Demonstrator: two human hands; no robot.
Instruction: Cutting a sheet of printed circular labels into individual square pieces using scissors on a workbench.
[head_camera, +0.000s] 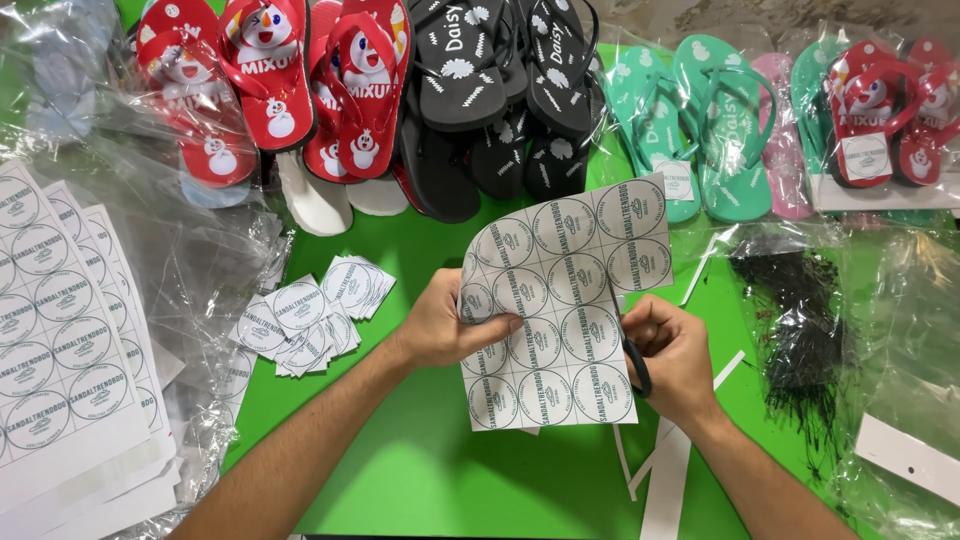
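Over the middle of the green table (420, 480), the label sheet (560, 320) is held up between both hands, long axis running away twd the far edge, top curling right. Left hand (445, 325) pinches its left edge, thumb on the print; right hand (670, 355) is closed on black scissors (638, 365) at the sheet's right edge, so the right is nearer the cut line. Sheet shows approx 4 rows of round labels, 3-4 each. Cut labels (310, 315) lie in 1 loose pile left of the hands; paper strips (670, 470) to the right, count unclear.

bare green table (420, 480) near, sandals (460, 90) crowding far edge
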